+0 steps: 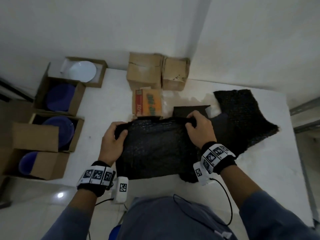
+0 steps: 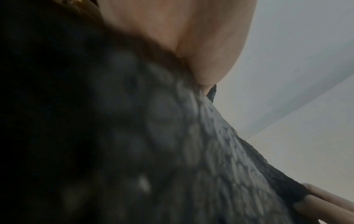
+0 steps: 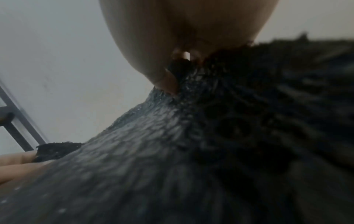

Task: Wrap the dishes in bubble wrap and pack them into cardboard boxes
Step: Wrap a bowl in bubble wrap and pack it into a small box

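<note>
Head view: left hand [image 1: 113,140] and right hand [image 1: 199,129] each grasp the far edge of black bubble wrap [image 1: 155,149] on the table [image 1: 103,101].

Hands: two are seen, the left hand [image 1: 113,141] and the right hand [image 1: 199,130], each gripping the far edge of one sheet.
Bubble wrap sheets: two black ones are counted, the held bubble wrap [image 1: 155,149] and a loose sheet [image 1: 245,116] to its right.
Open cardboard boxes: four are lined up at the left, the first at [image 1: 99,75].
Dishes: one white plate [image 1: 82,71] and three blue plates, the first at [image 1: 59,97], are seen, one per box.
Closed cardboard boxes: two plain ones are counted at the far edge, one at [image 1: 143,71].
Printed cartons: one [image 1: 148,103] is seen.
Wrist bands: two are worn, one at [image 1: 95,177].
</note>
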{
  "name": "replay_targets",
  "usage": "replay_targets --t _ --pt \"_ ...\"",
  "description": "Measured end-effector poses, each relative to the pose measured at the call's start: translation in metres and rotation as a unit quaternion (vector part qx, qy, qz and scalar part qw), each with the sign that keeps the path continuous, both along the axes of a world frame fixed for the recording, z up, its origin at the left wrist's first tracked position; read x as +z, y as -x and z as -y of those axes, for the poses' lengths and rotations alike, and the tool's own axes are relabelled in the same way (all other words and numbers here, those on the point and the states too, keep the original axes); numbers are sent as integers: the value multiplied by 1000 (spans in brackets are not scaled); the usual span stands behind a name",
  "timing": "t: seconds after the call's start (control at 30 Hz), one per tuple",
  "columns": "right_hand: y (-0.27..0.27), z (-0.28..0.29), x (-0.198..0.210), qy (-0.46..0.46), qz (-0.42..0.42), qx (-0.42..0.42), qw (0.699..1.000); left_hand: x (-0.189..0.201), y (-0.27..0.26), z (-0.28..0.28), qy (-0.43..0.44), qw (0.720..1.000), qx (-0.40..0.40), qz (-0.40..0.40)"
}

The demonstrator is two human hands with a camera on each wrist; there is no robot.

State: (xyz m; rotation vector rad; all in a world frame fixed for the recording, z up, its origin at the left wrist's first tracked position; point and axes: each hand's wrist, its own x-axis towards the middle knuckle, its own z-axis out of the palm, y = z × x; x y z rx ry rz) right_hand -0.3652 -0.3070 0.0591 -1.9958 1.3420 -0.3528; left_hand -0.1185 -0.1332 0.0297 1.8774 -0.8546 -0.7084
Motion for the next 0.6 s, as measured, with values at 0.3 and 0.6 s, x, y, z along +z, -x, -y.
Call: replay_targets --t 0.3,0.6 --pt "-56 7 -15 22 36 -82 996 0 -49 15 15 990 93 -106" --pt "-71 -24 -24 167 -6 16 986 -2 -38 25 -11 934 -201 294"
